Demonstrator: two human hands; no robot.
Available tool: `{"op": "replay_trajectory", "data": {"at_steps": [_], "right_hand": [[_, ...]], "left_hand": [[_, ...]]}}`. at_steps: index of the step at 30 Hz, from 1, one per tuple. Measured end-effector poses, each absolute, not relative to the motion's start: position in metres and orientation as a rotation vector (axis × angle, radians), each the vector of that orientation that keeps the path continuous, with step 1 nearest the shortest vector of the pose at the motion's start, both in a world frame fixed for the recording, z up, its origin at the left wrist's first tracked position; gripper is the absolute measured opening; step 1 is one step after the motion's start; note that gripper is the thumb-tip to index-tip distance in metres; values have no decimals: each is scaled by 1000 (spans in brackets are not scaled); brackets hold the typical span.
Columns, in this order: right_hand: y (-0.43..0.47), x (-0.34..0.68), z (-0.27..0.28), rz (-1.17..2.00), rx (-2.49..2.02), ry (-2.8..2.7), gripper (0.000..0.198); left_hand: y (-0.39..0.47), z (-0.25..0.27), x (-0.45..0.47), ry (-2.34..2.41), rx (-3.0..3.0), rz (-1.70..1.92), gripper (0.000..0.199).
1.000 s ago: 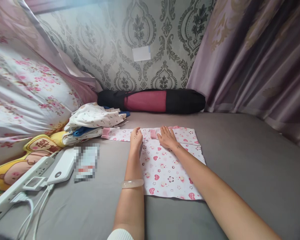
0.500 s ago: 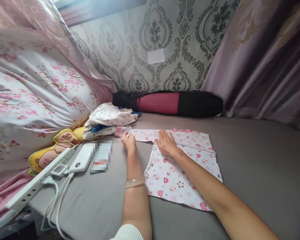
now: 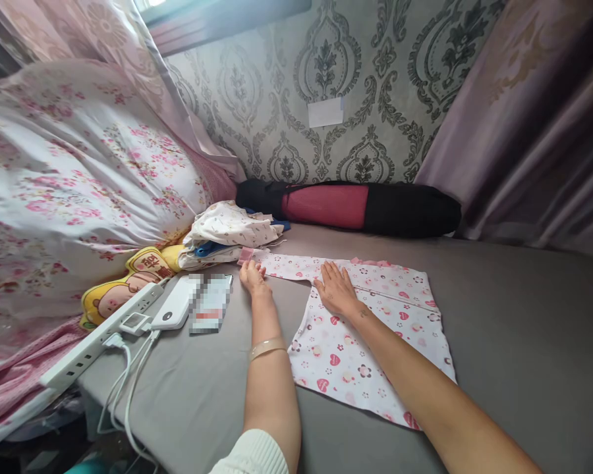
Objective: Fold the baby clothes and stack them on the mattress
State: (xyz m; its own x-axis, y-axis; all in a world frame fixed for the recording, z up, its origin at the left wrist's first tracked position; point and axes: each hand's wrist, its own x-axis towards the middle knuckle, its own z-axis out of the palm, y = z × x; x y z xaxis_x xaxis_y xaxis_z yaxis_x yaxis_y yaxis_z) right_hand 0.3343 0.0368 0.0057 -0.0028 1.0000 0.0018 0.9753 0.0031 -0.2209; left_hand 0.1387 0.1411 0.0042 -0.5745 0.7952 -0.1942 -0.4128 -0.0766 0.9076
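A white long-sleeved shirt (image 3: 390, 342) printed with pink hearts and flowers lies flat and folded on the grey sheet. Its sleeve (image 3: 287, 265) stretches left and ends in a pink cuff (image 3: 246, 254). At that cuff, my left hand (image 3: 254, 277) has its fingers curled closed on the lower edge; the fingertips are partly hidden. My right hand (image 3: 337, 289) rests palm down near the shoulder of the shirt, fingers stretched out. A pink ruffle (image 3: 370, 262) runs along the shirt's far edge.
Beyond the cuff sits a pile of clothes (image 3: 232, 227). A phone (image 3: 211, 304), a white power bank (image 3: 176, 303), a power strip (image 3: 103, 336) with cables and a yellow cartoon cushion (image 3: 113, 293) are at left. A black and red bag (image 3: 326, 205) lies along the wall.
My left hand has slid left along the sleeve to the cuff. My right hand stays on the shirt. The whole view has shifted slightly.
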Motion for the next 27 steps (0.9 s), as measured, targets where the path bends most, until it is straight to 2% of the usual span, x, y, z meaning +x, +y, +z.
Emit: {"op": "replay_trajectory", "data": {"at_steps": [8,22,27], "right_hand": [[36,333,5,214,-2104,-2104,68],[37,334,4,253,-2091,-2104,67],[42,340,15,232,-2029,-2086,57]], "left_hand": [[140,14,137,1203,227,1771,31],[141,15,141,1301,275,1685,29],[141,20,139,1341,247,1712,25]]}}
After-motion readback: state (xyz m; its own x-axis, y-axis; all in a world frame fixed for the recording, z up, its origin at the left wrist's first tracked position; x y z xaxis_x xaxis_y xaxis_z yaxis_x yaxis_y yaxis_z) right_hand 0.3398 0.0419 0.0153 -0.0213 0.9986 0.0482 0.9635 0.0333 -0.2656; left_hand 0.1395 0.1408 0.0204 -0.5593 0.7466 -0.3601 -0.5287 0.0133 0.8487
